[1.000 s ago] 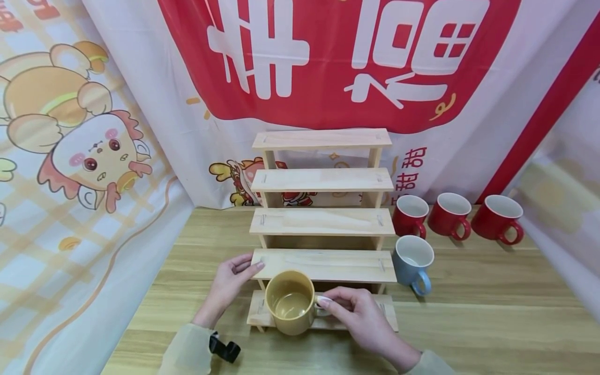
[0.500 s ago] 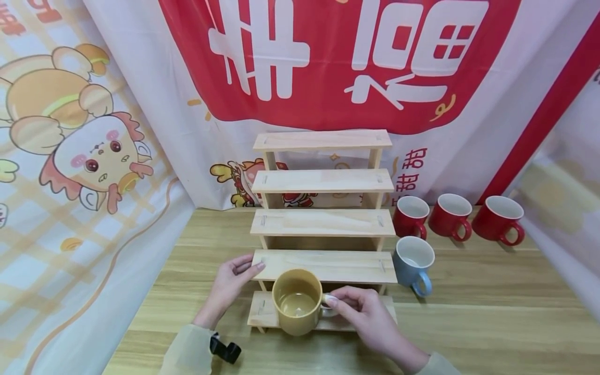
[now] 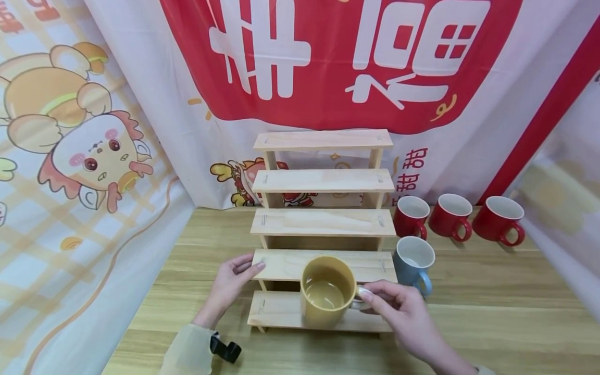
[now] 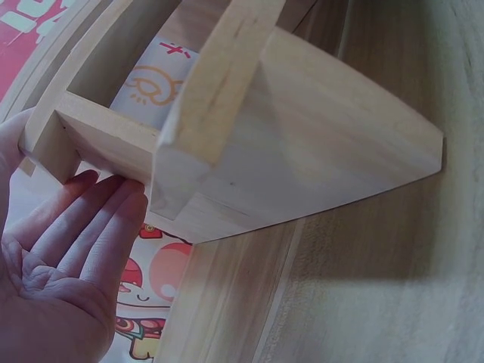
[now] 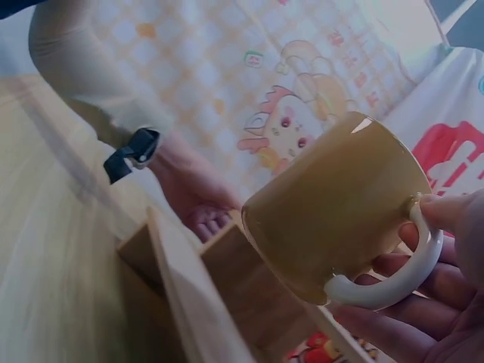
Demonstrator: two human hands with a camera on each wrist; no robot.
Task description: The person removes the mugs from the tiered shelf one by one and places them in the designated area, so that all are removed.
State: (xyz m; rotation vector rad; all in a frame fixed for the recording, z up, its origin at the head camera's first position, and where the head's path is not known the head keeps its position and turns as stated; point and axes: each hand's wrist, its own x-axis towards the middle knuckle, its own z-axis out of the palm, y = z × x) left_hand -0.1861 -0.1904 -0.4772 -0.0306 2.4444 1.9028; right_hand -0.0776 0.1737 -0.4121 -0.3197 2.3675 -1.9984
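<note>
My right hand point(image 3: 405, 312) pinches the handle of a yellow mug point(image 3: 323, 316), thumb on top. The mug hangs in front of the two lowest steps of a light wooden stepped rack point(image 3: 323, 223), mouth upward and tilted toward the head camera. In the right wrist view its pale handle point(image 5: 393, 291) lies between thumb and fingers. At the rack's left side, my left hand point(image 3: 229, 284) grips the end of the second step from the bottom. Its thumb lies on top; the left wrist view has its fingertips point(image 4: 130, 198) beneath the board.
Right of the rack stand three red mugs point(image 3: 449, 219) in a row, with a light blue mug point(image 3: 408, 268) in front of them, close beside the steps. A printed cloth point(image 3: 328, 112) hangs behind the wooden table point(image 3: 469, 323) and along its sides.
The yellow mug and my right hand have moved to the right across the lower steps, and slightly farther back in the last half second. My left hand has stayed on the rack.
</note>
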